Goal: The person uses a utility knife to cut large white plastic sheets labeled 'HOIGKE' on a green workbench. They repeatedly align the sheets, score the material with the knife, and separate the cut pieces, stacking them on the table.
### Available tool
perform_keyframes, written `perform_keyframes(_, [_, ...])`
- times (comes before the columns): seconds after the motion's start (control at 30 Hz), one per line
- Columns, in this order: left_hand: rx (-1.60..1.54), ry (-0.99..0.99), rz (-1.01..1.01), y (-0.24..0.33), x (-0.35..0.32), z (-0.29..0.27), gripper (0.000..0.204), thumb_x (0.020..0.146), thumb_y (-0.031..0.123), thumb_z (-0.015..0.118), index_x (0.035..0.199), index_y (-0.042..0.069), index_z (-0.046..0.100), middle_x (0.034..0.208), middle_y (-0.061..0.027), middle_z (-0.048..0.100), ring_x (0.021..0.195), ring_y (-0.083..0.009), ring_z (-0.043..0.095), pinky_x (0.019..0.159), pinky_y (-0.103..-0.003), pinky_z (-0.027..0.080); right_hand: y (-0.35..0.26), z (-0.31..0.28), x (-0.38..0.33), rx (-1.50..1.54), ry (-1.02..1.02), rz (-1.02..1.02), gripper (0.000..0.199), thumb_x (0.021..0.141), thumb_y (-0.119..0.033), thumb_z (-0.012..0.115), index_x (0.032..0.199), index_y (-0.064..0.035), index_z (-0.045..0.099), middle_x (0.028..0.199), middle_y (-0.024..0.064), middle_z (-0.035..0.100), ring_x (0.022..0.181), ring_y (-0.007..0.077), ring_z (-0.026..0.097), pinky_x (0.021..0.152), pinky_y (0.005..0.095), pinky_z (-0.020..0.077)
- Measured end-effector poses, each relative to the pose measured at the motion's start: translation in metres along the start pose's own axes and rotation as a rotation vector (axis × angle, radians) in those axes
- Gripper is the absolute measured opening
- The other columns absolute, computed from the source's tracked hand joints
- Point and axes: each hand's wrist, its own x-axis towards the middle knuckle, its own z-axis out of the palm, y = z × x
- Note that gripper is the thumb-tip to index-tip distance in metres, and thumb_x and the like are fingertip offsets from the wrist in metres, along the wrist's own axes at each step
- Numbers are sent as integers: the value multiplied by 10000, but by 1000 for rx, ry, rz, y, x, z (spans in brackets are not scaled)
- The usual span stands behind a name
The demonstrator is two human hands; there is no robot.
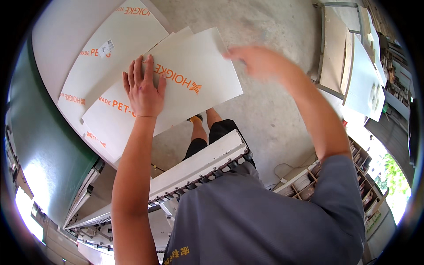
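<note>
My left hand (143, 90) lies flat on a white board (198, 66) with orange print, its fingers spread. Beneath that board are other white boards of the same look, fanned out. One of these, a larger board (128, 33) at the far left, carries a small white label (106, 47). My right hand (258, 62) is at the top board's right edge, smeared by motion. One finger points toward the edge; whether it touches the board or holds anything I cannot make out.
A long white machine beam (194, 165) with a row of dark rollers runs in front of my body. At the left stands a dark green surface (48, 154). A metal-framed rack (333, 53) with panels stands at the right, on the concrete floor (274, 22). Wooden shelving (309, 183) is behind my right arm.
</note>
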Motion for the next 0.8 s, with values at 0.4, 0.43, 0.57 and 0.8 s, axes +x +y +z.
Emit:
perform_keyframes(0.4, [-219, 71, -268, -33, -33, -40, 808, 817, 257, 778, 1517, 84, 414, 1601, -182, 306, 1488, -390, 255, 1220, -553, 197, 33, 57, -45, 577, 433, 114, 351, 904, -46, 561, 1252, -12, 531, 1249, 109, 653, 816, 164, 612, 577, 289, 487])
perform_keyframes(0.43, [-144, 141, -418, -49, -50, -49, 808, 816, 258, 780, 1515, 80, 414, 1596, -208, 301, 1481, -407, 259, 1212, -550, 205, 20, 54, -45, 592, 435, 171, 292, 923, -65, 567, 1208, -11, 536, 1195, 100, 664, 781, 147, 606, 527, 281, 468])
perform_keyframes(0.57, [-62, 242, -919, -123, -144, -60, 825, 786, 255, 813, 1475, 8, 431, 1508, -236, 388, 1405, -416, 338, 1171, -515, 273, 1, 73, -29, 595, 321, 198, 216, 946, -70, 517, 1157, -34, 498, 1010, 71, 616, 698, 119, 572, 447, 275, 413])
perform_keyframes(0.8, [-309, 326, -1011, -132, -157, -59, 724, 746, 239, 840, 1350, 2, 518, 1166, -157, 551, 1127, -335, 491, 1019, -454, 396, -11, 86, -46, 819, 506, 90, 369, 837, 16, 462, 1193, -63, 514, 1024, 32, 568, 564, 98, 484, 439, 250, 381])
